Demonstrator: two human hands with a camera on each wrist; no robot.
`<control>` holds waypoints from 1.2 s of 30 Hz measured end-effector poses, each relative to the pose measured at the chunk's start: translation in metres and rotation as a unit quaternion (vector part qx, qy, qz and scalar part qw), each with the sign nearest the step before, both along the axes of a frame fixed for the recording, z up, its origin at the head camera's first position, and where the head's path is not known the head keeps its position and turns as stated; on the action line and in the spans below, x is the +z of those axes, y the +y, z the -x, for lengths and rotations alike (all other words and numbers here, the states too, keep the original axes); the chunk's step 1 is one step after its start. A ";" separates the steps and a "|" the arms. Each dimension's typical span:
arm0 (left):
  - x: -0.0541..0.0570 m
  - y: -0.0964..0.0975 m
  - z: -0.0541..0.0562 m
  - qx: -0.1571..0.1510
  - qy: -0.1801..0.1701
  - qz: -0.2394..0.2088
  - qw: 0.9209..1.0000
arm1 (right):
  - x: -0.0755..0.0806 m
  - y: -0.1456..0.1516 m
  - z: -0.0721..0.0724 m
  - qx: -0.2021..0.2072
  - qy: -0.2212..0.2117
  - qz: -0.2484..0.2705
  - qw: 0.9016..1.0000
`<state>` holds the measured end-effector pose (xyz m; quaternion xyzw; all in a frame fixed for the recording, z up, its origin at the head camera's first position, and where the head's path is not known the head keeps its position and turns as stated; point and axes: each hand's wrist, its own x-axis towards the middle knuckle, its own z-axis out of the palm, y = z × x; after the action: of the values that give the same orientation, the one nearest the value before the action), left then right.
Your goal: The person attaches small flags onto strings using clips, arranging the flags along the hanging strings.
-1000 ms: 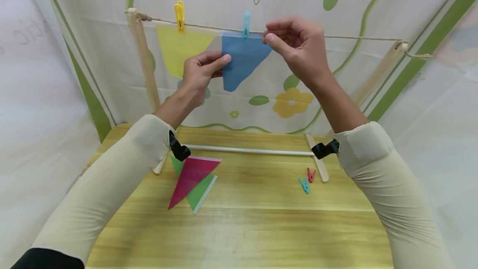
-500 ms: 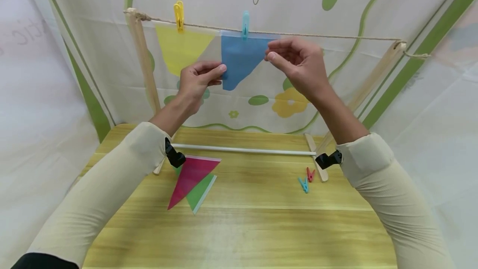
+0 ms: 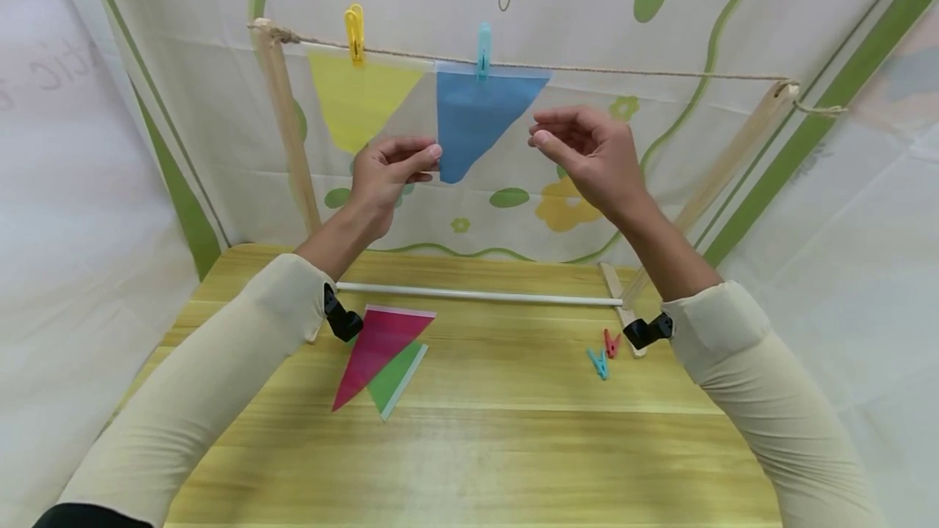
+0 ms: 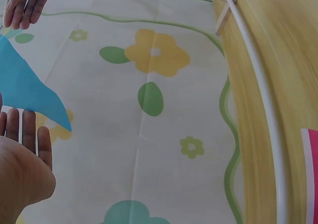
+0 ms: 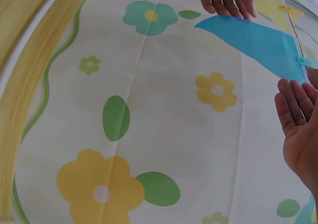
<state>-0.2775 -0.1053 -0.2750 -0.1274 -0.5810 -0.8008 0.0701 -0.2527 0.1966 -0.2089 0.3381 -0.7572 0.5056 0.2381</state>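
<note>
A blue pennant (image 3: 484, 112) hangs from a twine line (image 3: 638, 72), pinned near the middle of its top edge by a light blue clothespin (image 3: 483, 51). My left hand (image 3: 381, 182) is at the pennant's left edge, low down, with loosely extended fingers and fingertips right at the edge. Off the pennant's right side, my right hand (image 3: 594, 157) hovers with relaxed, slightly bent fingers and nothing in it. In the right wrist view, the blue pennant (image 5: 258, 40) spans between both hands. Left of it, a yellow pennant (image 3: 359, 96) hangs under a yellow clothespin (image 3: 354, 35).
Wooden posts (image 3: 282, 112) carry the twine at both ends, joined low by a white rod (image 3: 477, 294). On the wooden table (image 3: 484, 463), a magenta pennant (image 3: 381, 349) overlaps a green one (image 3: 396, 377). A red clothespin (image 3: 611, 343) and a blue clothespin (image 3: 598, 363) lie at right.
Both hands have slid downward. The right hand has come away from the blue pennant's top right corner, and the left hand has moved lower along its left edge. The blue pennant stays hanging.
</note>
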 end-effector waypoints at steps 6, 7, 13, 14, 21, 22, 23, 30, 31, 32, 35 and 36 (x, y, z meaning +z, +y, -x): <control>-0.009 0.000 -0.001 -0.006 0.004 -0.002 1.000 | -0.014 0.005 -0.002 -0.006 -0.011 0.006 1.000; -0.011 0.000 -0.001 -0.005 0.007 0.001 1.000 | -0.016 0.005 -0.002 -0.007 -0.016 0.006 1.000; -0.019 -0.001 -0.002 0.002 0.010 0.016 1.000 | -0.032 0.011 -0.003 -0.019 -0.035 -0.003 0.999; -0.021 -0.001 -0.001 0.002 0.008 0.015 1.000 | -0.035 0.013 -0.003 -0.021 -0.036 -0.005 0.999; -0.029 -0.005 0.000 0.003 0.006 0.018 1.000 | -0.050 0.024 -0.005 -0.019 -0.053 -0.005 0.998; -0.030 -0.006 0.000 0.003 0.006 0.019 1.000 | -0.051 0.026 -0.005 -0.021 -0.056 -0.006 0.998; -0.031 -0.006 0.000 0.004 0.005 0.022 1.000 | -0.053 0.027 -0.005 -0.022 -0.058 -0.007 0.998; -0.040 -0.009 -0.003 -0.002 -0.005 0.033 0.999 | -0.066 0.037 -0.007 -0.034 -0.078 -0.019 0.996; -0.041 -0.009 -0.004 -0.003 -0.006 0.034 0.999 | -0.068 0.038 -0.008 -0.036 -0.080 -0.022 0.996; -0.043 -0.009 -0.004 -0.005 -0.007 0.036 0.999 | -0.070 0.039 -0.008 -0.037 -0.083 -0.024 0.996; -0.047 -0.011 -0.005 -0.006 -0.012 0.043 0.999 | -0.076 0.043 -0.009 -0.040 -0.091 -0.029 0.995; -0.048 -0.012 -0.006 -0.005 -0.013 0.045 0.999 | -0.078 0.044 -0.009 -0.041 -0.093 -0.029 0.994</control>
<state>-0.2719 -0.1175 -0.3232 -0.1227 -0.6171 -0.7755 0.0522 -0.2434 0.2404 -0.2867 0.2655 -0.8035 0.5024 0.1775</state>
